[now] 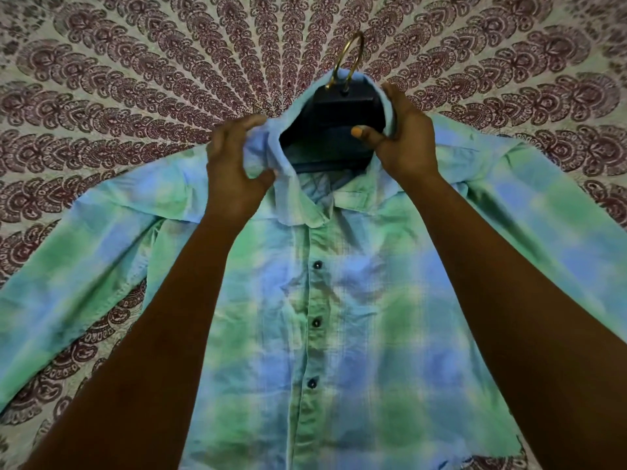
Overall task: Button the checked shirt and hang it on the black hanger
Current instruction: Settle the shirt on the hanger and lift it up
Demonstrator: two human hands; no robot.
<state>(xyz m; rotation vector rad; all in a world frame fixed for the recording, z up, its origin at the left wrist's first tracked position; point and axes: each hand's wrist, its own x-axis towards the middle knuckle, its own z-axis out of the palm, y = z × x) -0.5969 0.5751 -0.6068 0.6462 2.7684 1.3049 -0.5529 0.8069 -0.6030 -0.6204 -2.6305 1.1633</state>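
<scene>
The green and blue checked shirt (356,317) lies front up on the patterned bedspread, sleeves spread to both sides, with three dark buttons fastened down the placket. The black hanger (336,127) sits inside the neck opening, and its brass hook (349,59) sticks out past the collar. My left hand (234,167) pinches the left side of the collar. My right hand (403,137) grips the right side of the collar, with its thumb resting on the hanger. The hanger's arms are hidden under the shirt.
A cream bedspread (135,79) with a maroon mandala print covers the whole surface under the shirt. The left sleeve (68,283) and right sleeve (559,215) reach towards the frame edges.
</scene>
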